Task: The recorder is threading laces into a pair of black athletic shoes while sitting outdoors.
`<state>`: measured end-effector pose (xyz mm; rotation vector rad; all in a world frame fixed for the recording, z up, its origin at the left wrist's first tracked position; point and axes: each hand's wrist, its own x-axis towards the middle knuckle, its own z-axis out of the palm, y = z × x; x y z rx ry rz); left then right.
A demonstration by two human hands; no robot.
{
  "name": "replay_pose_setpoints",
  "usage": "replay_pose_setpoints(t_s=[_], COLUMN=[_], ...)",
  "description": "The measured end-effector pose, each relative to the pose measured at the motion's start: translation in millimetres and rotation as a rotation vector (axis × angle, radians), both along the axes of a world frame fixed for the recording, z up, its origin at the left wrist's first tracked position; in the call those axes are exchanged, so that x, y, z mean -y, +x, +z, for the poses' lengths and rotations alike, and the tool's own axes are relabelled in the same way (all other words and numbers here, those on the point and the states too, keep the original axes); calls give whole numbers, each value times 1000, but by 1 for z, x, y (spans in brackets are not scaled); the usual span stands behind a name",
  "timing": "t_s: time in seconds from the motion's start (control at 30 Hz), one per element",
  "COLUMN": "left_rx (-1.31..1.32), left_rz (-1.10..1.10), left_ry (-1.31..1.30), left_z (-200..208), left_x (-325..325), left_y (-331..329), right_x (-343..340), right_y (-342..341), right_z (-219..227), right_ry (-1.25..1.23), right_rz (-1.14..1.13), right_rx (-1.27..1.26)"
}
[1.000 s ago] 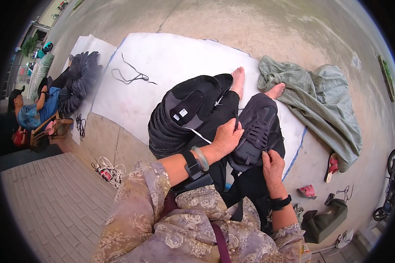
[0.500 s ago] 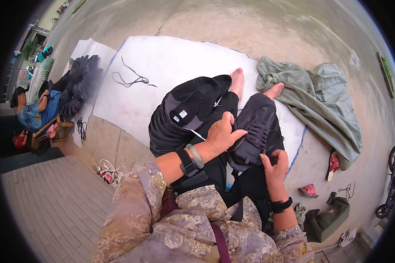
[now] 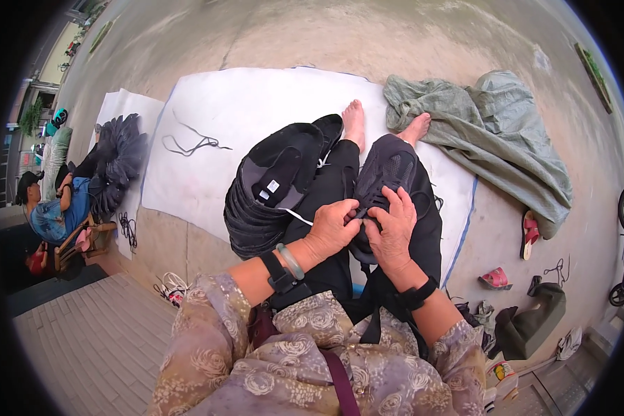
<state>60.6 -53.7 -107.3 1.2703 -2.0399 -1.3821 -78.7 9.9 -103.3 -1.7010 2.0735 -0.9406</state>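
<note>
A black mesh shoe upper (image 3: 388,165) with dark lacing lies across my right thigh, toe end pointing away from me. My left hand (image 3: 331,227) pinches at its near end, thumb against the bent fingers, on what looks like a dark shoelace (image 3: 365,219). Opposite it, my right hand (image 3: 393,232) has thumb and forefinger closed on the same spot, the other fingers raised over the upper. Fingers partly hide the lace. Beside my left leg rests a stack of nested black shoe uppers (image 3: 246,208), with a white cord (image 3: 298,216) running from it toward my left hand.
Under my bare feet spreads a white sheet (image 3: 256,90) with a loose black lace (image 3: 191,143). A grey-green cloth (image 3: 492,139) lies right, near red slippers (image 3: 495,279). White cords (image 3: 172,286) lie left. A person (image 3: 62,201) sits far left beside a black pile (image 3: 121,156).
My hands have come together at the near end of the shoe upper. The right hand has moved up and left onto the lacing; the left has lowered from the upper's left edge.
</note>
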Motion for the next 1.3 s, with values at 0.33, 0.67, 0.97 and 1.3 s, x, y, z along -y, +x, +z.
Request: replay_pose_setpoints(t_s=[0.33,0.67,0.97,1.3], left_rx=[-67,20,58,204], left_rz=[-6,-103,-362,-453], left_ry=[-55,-284,-615,-657], left_z=[-5,13,32,4], left_x=[2,-1,-19,-32], left_y=[0,-7,-58,-72], right_x=[1,-145,-62,-50], right_y=[-5,-116,-62,-47], right_z=[13,12,4,-18], right_ry=[15,196,-51,74], right_rz=[102,63,7,-99], right_rx=[-169,-61,162,125])
